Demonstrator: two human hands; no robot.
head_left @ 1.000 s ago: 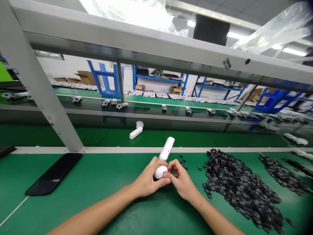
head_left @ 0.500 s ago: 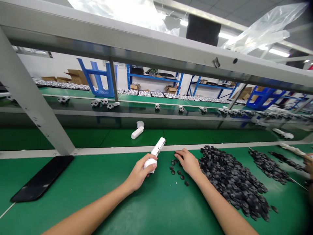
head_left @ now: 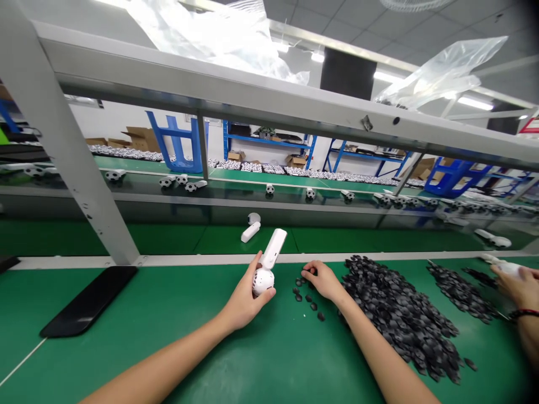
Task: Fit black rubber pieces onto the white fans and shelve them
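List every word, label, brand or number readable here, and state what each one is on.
No text can be read anywhere in this view.
White ball-headed handle in the left hand: no markings visible.
Cardboard boxes in the background: any print is too small to read.
Red-and-white sign at top right: too small and blurred to read.

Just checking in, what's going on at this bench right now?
A person's left hand grips a white ball-headed handle, while their right hand sits over a few loose black pieces on the green bench, beside a large heap of them. At the far right, a co-worker's hand holds a white item.
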